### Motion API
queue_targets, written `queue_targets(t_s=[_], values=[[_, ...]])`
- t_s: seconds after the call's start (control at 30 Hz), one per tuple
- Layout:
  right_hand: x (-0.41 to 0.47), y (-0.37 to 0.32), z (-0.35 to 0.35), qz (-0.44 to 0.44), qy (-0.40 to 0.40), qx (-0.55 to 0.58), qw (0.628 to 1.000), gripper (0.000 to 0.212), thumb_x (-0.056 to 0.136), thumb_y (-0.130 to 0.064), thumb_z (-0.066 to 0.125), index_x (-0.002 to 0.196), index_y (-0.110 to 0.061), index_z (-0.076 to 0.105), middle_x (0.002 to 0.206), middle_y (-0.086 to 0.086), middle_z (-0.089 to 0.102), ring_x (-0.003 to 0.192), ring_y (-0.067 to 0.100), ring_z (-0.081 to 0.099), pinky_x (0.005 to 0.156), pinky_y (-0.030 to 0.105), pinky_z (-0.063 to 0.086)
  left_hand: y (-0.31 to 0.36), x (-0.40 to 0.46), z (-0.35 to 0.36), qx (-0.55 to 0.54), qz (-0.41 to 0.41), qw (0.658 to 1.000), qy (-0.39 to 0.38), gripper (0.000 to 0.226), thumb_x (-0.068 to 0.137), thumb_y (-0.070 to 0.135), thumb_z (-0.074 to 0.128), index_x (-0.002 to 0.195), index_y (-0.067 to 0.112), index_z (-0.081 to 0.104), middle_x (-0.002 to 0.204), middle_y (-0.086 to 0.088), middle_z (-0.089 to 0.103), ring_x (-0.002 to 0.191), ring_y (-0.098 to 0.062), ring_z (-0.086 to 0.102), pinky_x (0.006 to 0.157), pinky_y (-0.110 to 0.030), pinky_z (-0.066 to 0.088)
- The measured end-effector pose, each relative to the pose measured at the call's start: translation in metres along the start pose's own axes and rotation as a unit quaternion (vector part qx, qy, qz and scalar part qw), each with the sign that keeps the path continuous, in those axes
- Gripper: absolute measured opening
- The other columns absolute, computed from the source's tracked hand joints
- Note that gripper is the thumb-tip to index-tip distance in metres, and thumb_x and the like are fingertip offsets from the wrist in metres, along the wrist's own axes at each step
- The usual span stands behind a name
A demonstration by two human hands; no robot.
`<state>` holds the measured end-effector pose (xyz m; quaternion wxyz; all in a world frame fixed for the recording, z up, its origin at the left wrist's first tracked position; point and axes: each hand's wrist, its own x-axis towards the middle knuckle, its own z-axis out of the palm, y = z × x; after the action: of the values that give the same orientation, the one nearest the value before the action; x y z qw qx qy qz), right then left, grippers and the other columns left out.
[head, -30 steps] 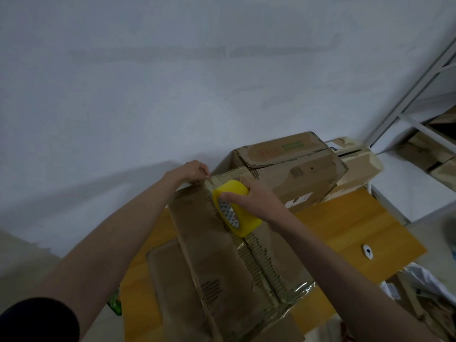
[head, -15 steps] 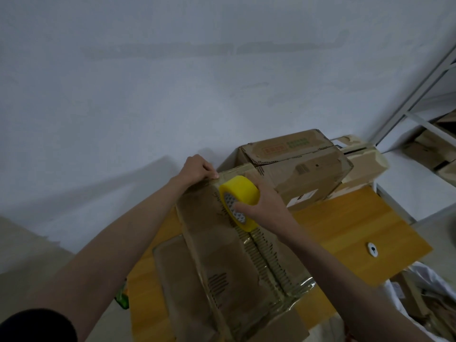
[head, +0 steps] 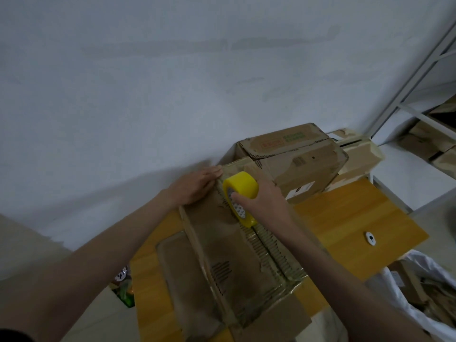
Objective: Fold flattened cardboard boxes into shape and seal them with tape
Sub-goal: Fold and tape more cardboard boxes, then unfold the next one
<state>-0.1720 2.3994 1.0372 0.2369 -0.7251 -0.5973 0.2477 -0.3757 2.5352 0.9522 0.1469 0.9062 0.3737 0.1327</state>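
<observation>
Head view looked down on a wooden table [head: 357, 218] set against a pale wall [head: 172, 82], metal shelving [head: 419, 77] at far right. Worn cardboard box [head: 234, 255] lay on the table in the middle, its top flaps closed, a glossy strip of clear tape already running along the centre seam from the near edge up toward the far end. Finished boxes [head: 303, 159] were stacked at the far side of the table, just behind it. A bag of cardboard scraps [head: 424, 292] sat at near right, off the table. A small white disc [head: 370, 238] lay on the table, right of the box, well apart from it.

Left hand [head: 195, 186] was flat, fingers straight and together, pressing the far left part of the box top down. Right hand [head: 264, 201] gripped the yellow tape roll [head: 240, 196], fingers curled round its rim with one finger at the core; the roll stood on edge on the seam near the far end.

Judgement: seam run nearly complete. To do it well, the roll should stay centred on the seam and low to the cardboard, tape kept taut, carried over the far edge and down the end wall before cutting. Flat hand should hold the flaps level so no gap opens. Torn, fuzzy surface may grip poorly, so the strip likely needs a firm rub down.
</observation>
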Motion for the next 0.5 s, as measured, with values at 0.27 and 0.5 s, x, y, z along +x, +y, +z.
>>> queue_targets(t_s=[0.27, 0.5], values=[[-0.024, 0.023, 0.017, -0.025, 0.056, 0.089, 0.994, 0.054, 0.079, -0.038, 0.081, 0.113, -0.027, 0.041, 0.101, -0.006, 0.046, 0.085, 0.0, 0.047, 0.057, 0.011, 0.035, 0.002, -0.015, 0.008, 0.105, 0.008, 0.988, -0.111, 0.067, 0.103, 0.055, 0.026, 0.159, 0.027, 0.003, 0.166, 0.006, -0.001, 0.153, -0.009, -0.004, 0.125, -0.031, -0.002], [-0.037, 0.031, -0.011, -0.016, 0.02, 0.06, 0.998, 0.041, 0.079, -0.043, 0.073, 0.105, -0.017, 0.056, 0.084, 0.005, 0.055, 0.067, 0.018, 0.052, 0.053, 0.036, 0.042, 0.004, -0.017, 0.006, 0.114, -0.017, 0.986, -0.122, 0.068, 0.101, 0.062, 0.025, 0.159, 0.036, -0.001, 0.166, 0.013, -0.006, 0.153, -0.008, -0.004, 0.125, -0.043, 0.004]])
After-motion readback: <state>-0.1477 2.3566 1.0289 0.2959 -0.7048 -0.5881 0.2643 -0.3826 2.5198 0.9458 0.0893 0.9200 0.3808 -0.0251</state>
